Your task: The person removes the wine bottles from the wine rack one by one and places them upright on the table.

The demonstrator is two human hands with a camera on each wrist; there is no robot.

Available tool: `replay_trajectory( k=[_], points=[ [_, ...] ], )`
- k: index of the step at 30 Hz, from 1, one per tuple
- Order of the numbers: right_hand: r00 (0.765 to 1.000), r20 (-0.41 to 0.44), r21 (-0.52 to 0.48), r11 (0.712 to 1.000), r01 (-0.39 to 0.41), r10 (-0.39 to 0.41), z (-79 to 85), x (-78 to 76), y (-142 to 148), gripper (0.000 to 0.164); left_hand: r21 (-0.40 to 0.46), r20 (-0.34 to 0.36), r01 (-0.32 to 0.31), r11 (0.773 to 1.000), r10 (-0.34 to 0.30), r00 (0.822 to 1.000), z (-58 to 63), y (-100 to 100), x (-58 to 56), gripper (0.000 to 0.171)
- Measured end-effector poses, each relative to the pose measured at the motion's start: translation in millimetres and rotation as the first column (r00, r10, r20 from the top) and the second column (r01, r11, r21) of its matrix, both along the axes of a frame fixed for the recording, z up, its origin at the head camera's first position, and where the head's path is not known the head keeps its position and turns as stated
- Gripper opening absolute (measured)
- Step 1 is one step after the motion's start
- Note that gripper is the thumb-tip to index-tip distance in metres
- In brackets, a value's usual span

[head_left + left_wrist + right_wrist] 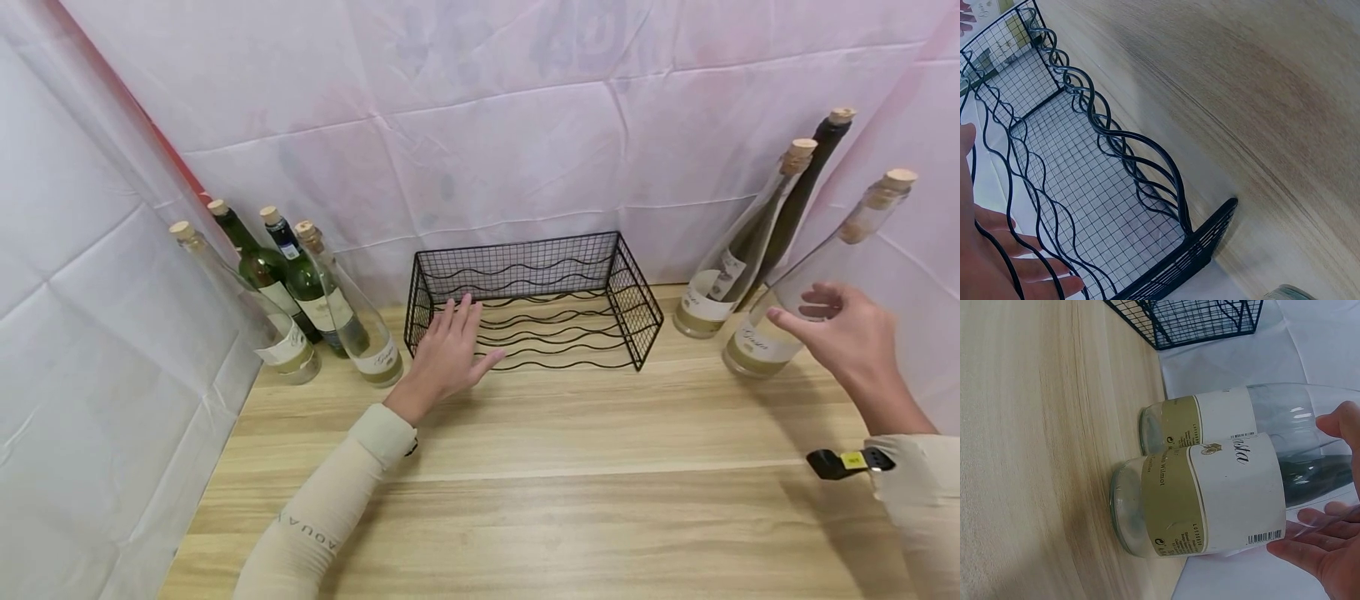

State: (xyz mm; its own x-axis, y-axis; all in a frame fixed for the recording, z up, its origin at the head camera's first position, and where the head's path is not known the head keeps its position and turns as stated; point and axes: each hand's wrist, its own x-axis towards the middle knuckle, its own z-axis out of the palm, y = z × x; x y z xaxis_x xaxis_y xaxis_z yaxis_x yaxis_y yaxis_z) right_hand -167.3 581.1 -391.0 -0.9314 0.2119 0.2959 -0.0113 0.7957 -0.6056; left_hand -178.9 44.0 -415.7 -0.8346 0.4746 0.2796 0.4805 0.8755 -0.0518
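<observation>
A black wire wine rack (517, 265) with wavy rods stands on the table near the back. My left hand (446, 354) lies at its left front part with straight fingers; in the left wrist view those fingers (1032, 269) show beyond the wavy rods. Whether they press on the wires, I cannot tell. At the right, a clear corked wine bottle (761, 346) with a white and gold label stands upright. Beside it my right hand (858, 333) is spread loosely. The right wrist view has the thumb (1338, 422) apart from the glass and the fingers close to its far side.
Behind the right bottle stand another clear bottle (708, 304) and a dark bottle (795, 192). Several corked bottles, such as a green bottle (318, 292) and a clear bottle (378, 358), stand left of the rack. A white cloth (510, 158) hangs behind the wooden table (562, 500).
</observation>
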Motion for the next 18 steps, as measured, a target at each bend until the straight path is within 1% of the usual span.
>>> replay_trajectory(
  k=[5, 11, 18],
  points=[
    [1.000, 0.003, -0.023, 1.000, -0.002, 0.002, -1.4, 1.2, 0.4, 0.076, -0.002, 0.004, 0.001, 1.000, -0.001, 1.000, 1.3, 0.5, 0.2, 0.087],
    [1.000, 0.022, -0.031, 1.000, 0.005, -0.005, -3.6, 2.8, 1.9, 0.080, -0.008, -0.018, 0.010, 1.000, -0.011, 1.000, 1.0, 1.4, -0.9, 0.087],
    [0.998, 0.045, -0.054, 0.998, -0.032, 0.034, -4.9, 1.0, 4.6, 0.080, 0.014, -0.010, 0.007, 1.000, -0.007, 1.000, -0.9, 0.2, 0.6, 0.088]
  ],
)
